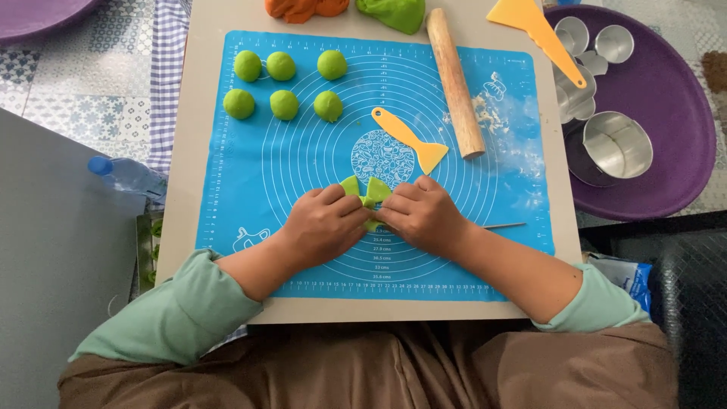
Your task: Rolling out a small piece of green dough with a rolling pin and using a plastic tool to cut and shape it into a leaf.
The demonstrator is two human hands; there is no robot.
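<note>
Both hands, left hand [326, 223] and right hand [420, 214], pinch a green dough piece [369, 191] near the blue mat's [227, 189] front edge; seemingly soft, light, easily torn, best held by its folded edges.

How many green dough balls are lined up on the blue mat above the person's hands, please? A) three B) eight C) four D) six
D: the green dough balls sit in two rows of three at the upper left of the blue mat, apart from the folded green dough piece pinched between the left hand and right hand.
</note>
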